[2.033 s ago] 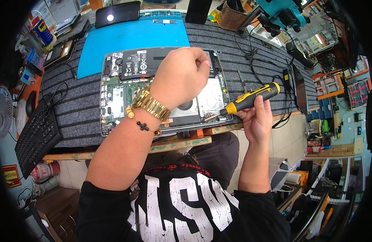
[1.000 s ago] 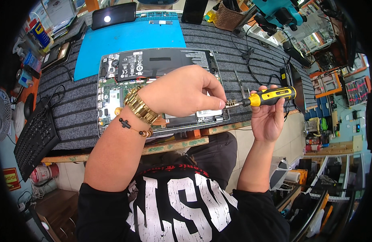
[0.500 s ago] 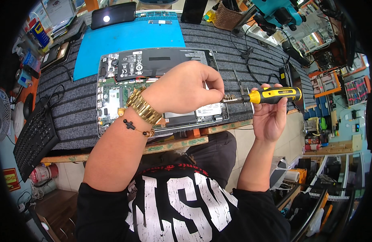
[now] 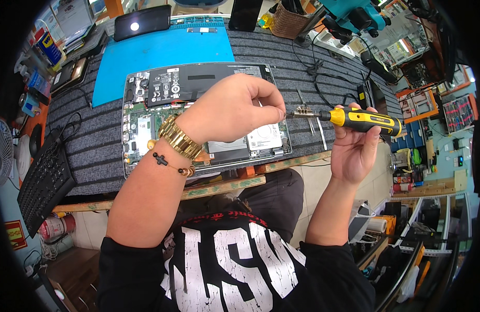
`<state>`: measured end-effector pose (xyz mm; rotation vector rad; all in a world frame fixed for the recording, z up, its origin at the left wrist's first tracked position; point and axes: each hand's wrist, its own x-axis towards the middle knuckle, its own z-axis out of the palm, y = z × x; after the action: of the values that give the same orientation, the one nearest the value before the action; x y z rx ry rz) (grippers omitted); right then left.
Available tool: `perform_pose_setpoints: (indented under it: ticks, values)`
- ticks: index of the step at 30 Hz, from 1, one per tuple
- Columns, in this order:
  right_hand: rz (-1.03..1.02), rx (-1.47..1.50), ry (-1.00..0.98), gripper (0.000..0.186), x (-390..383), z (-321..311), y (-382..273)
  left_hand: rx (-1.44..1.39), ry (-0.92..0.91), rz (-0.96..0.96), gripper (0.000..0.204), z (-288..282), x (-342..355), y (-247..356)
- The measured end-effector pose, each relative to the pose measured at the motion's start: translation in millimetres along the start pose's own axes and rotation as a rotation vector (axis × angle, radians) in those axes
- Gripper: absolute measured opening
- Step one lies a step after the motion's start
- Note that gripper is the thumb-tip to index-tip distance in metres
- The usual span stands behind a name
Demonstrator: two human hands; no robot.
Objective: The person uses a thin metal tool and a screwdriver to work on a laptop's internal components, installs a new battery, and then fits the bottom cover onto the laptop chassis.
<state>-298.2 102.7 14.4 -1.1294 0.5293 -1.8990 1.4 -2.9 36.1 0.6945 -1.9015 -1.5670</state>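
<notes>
My right hand (image 4: 354, 158) grips a yellow and black screwdriver (image 4: 367, 121) by its handle, with the shaft pointing left. Several small metal pieces that look like screws (image 4: 303, 111) cling to the shaft. Just off the tip, my left hand (image 4: 232, 109) is pinched closed, thumb against forefinger; anything between them is too small to make out. Beneath that hand lies an opened laptop base (image 4: 145, 131), its insides facing up. Its black battery (image 4: 198, 78) sits along the far side and a silver drive (image 4: 265, 139) at the near right. My left hand hides its middle.
Thin metal tools (image 4: 321, 134) lie right of the laptop on the grey striped mat (image 4: 281, 57). Behind it are a blue work mat (image 4: 167, 49) and a phone (image 4: 141, 23). A keyboard (image 4: 45, 177) stands left, a teal microscope (image 4: 357, 18) far right, with black cables (image 4: 318, 78) nearby.
My right hand and the screwdriver have shifted to the right, drawing the tip slightly away from my left fingers. My left hand has moved slightly left and up, still pinched.
</notes>
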Motion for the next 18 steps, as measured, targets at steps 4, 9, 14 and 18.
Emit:
perform_pose_setpoints:
  ticks: [4,9,14,18]
  values:
    - [-0.004,-0.01,-0.012,0.049,0.5,-1.4,0.1,0.003,0.008,0.009,0.018,0.1,-0.3,0.9]
    - [0.0,0.005,-0.006,0.048,0.6,-3.1,1.0,-0.015,0.022,0.027,0.017,-0.2,1.5,-2.0]
    - [-0.002,-0.01,-0.025,0.048,0.8,-1.8,2.3,-0.011,0.014,0.018,0.017,0.6,1.1,-1.7]
    - [-0.016,-0.02,-0.007,0.047,1.3,0.5,3.0,-0.017,0.016,0.031,0.017,0.7,1.1,-2.1]
